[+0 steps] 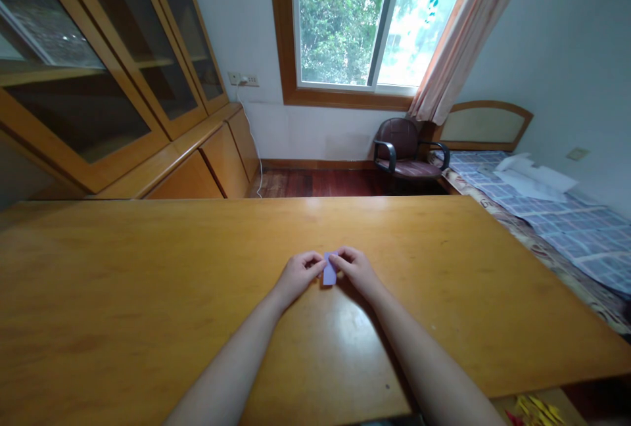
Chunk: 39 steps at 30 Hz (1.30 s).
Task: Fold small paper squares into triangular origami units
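Note:
A small piece of purple paper is held up just over the wooden table, near the middle of the view. It looks like a narrow upright rectangle, perhaps folded. My left hand pinches its left edge between thumb and fingers. On the other side, my right hand grips the upper right part with thumb and fingertips. The fingertips hide the paper's upper corners in part.
Yellow and red folded paper pieces lie at the lower right, below the table's edge. Beyond the table stand a glass-door cabinet, an office chair and a bed with white sheets of material on it.

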Each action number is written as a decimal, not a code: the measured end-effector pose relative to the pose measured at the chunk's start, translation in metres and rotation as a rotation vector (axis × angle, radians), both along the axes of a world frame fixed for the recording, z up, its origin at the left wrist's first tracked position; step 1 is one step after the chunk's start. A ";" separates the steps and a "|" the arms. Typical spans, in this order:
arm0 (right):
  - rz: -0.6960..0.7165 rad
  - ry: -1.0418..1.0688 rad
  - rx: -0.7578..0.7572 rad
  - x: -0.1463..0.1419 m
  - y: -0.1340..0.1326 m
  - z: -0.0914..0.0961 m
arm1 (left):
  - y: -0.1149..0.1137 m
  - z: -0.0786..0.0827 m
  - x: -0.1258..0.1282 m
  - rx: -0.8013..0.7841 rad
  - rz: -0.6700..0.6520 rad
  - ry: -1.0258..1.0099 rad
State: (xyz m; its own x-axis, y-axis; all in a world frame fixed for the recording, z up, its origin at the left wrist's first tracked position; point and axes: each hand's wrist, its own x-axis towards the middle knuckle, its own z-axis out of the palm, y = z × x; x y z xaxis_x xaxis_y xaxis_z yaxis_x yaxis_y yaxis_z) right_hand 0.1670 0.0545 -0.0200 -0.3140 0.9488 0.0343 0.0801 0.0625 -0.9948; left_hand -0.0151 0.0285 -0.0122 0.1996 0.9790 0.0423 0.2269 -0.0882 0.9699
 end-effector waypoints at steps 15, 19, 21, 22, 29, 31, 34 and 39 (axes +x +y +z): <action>-0.005 -0.001 -0.016 0.000 -0.001 0.002 | 0.001 -0.001 0.000 -0.018 0.015 -0.005; -0.013 -0.003 -0.011 -0.001 -0.001 0.002 | 0.001 -0.002 0.000 -0.009 0.008 0.008; -0.013 -0.008 -0.004 -0.001 -0.001 0.002 | 0.002 -0.003 0.000 -0.004 0.011 0.014; -0.013 -0.013 -0.001 -0.001 0.000 0.001 | 0.002 -0.003 0.000 -0.003 0.014 0.015; -0.022 -0.016 0.007 -0.001 0.000 0.000 | 0.002 -0.006 -0.001 -0.002 0.012 0.008; -0.020 -0.015 0.005 -0.001 0.000 0.000 | 0.002 -0.006 -0.001 0.003 0.012 0.012; -0.020 -0.010 0.003 -0.001 0.000 -0.001 | 0.002 -0.005 -0.001 0.008 0.015 0.021; -0.026 -0.021 0.002 -0.001 0.001 -0.002 | 0.002 -0.003 0.000 0.012 0.013 0.026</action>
